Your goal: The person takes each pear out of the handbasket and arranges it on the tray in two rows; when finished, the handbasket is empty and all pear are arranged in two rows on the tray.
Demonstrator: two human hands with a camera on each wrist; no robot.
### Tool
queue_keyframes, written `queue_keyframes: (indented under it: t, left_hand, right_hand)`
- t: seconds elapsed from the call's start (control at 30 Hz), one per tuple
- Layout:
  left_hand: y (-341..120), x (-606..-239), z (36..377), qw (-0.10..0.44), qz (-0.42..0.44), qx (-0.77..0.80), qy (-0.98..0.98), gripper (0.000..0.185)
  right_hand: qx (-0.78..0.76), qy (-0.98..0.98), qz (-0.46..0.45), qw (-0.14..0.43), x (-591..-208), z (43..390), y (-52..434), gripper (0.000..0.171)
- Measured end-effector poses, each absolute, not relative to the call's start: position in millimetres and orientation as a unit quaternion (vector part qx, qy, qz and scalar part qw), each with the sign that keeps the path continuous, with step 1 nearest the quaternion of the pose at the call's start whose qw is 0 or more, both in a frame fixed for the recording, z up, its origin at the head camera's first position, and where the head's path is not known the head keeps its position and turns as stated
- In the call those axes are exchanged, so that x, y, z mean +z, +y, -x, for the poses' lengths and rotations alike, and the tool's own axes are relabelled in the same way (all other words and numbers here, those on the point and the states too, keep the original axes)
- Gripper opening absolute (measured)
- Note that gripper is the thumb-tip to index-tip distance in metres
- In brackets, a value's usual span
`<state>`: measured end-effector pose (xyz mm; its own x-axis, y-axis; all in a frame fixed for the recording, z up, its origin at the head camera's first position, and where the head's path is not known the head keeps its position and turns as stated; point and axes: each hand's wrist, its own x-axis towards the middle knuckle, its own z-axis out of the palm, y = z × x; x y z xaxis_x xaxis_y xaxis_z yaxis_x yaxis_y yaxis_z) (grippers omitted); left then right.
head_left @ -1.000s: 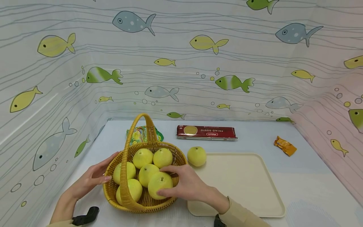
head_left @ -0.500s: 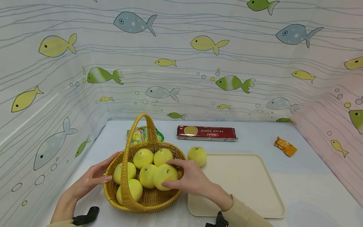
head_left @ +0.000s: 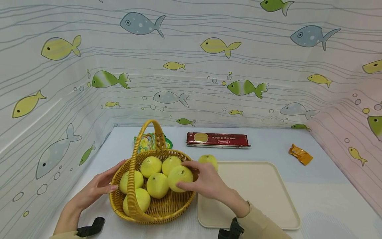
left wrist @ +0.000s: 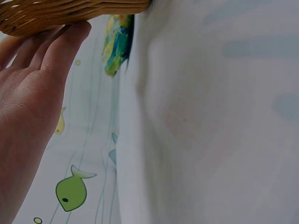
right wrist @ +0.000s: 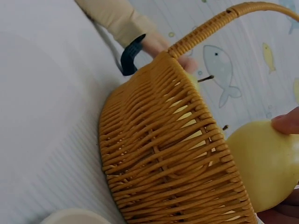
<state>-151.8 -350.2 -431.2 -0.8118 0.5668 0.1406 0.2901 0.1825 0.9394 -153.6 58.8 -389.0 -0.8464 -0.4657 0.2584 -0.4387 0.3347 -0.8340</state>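
Hands (head_left: 91, 188) (head_left: 207, 181) apart (right one curled)

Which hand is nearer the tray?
Right: the right hand grips a yellow fruit at the side of the basket nearest the tray; the left hand touches the opposite side.

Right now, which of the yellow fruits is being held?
The rightmost fruit at the basket: the right hand grips it between thumb and fingers. The five other fruits and the outside one are not held.

Golden basket (head_left: 167, 203), yellow fruits (head_left: 157, 185), cream tray (head_left: 250, 196) — wall (head_left: 191, 20) with blue, green, yellow fish (head_left: 212, 45).
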Motion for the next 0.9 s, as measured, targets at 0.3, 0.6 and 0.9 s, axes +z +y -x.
queue_keyframes:
  t: [0.3, 0.6, 0.9]
  left_hand:
    - [-349.7, -430.7, 151.4, 0.121, -0.283, 0.573, 0.759, 0.072]
    - [-350.3, -431.5, 151.8, 0.121, -0.28, 0.572, 0.761, 0.073]
    - [-350.7, -431.3, 151.2, 0.12, -0.279, 0.571, 0.763, 0.072]
  right_hand:
    - [-0.499, 0.82, 0.279, 0.004, -384.6, 155.9, 63.4, 0.051]
    - [-0.504, 0.817, 0.282, -0.01, -376.8, 158.8, 73.0, 0.051]
    - [-0.503, 0.82, 0.273, 0.0, -369.1, 164.0, 85.2, 0.05]
